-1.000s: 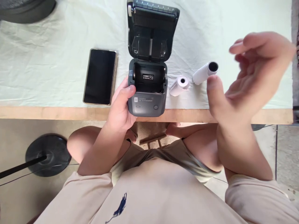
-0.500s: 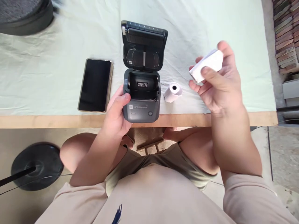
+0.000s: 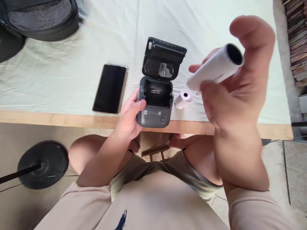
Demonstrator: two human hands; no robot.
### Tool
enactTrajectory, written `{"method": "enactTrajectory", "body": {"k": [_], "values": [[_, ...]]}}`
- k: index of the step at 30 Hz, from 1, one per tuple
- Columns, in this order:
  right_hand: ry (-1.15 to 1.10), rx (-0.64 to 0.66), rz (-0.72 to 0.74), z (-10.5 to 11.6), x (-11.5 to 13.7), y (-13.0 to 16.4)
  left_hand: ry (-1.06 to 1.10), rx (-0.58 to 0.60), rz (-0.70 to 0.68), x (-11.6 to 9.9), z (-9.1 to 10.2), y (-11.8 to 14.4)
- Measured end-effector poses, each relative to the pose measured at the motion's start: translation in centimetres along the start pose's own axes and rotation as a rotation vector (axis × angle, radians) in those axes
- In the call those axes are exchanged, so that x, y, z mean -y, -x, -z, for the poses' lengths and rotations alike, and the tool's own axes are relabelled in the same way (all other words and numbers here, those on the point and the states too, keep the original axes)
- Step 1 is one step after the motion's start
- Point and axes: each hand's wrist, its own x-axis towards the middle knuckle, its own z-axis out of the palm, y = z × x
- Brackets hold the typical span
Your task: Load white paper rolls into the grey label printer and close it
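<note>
Closest, at two o'clock from the grey printer (image 3: 153, 118): right hand (image 3: 236, 95), held up, wrapped around the big paper roll (image 3: 212, 70) with thumb and fingers, pointing finger lifted away. Could drop it by gripping too softly, or let it unwind from the loose-looking paper edge (image 3: 219, 77). Lower, at six, wooden table edge (image 3: 199, 127), with the printer right over it. At eight, left hand (image 3: 130, 115), holding the printer with thumb on top, most fingers hidden. Could tip it off the edge by letting go. Just beside, at three, small paper roll (image 3: 182, 102) on the cloth (image 3: 72, 86). Could knock it over by swinging low. At nine, dark phone (image 3: 110, 89), lying flat. At twelve, black lid (image 3: 164, 57), standing open; could flop shut from a jerk. Far off, at ten, big black thing (image 3: 45, 32).
</note>
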Motion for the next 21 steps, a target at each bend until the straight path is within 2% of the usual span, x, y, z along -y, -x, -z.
{"method": "enactTrajectory", "body": {"k": [2,4,7,9,14,18,21], "values": [[-0.028,0.055,0.111,-0.9,2.8,0.8,0.007,0.017,-0.004,0.1,0.0,0.0],[0.072,0.097,0.129,-1.6,3.8,1.4,0.007,0.026,0.001,0.1,0.0,0.1],[0.338,0.179,0.091,-2.2,2.8,1.7,-0.004,0.030,0.010,0.1,0.1,0.3],[0.415,0.209,0.108,-2.2,1.6,1.6,-0.001,0.032,0.005,0.1,0.1,0.5],[0.404,0.213,0.142,-2.1,0.5,1.6,0.055,0.044,0.026,0.5,0.2,0.3],[0.390,0.180,0.294,-2.7,1.4,2.6,0.062,0.047,0.031,0.5,0.5,0.1],[0.346,0.222,0.384,-2.8,2.4,3.1,0.028,0.066,0.039,0.2,0.6,0.2]]}}
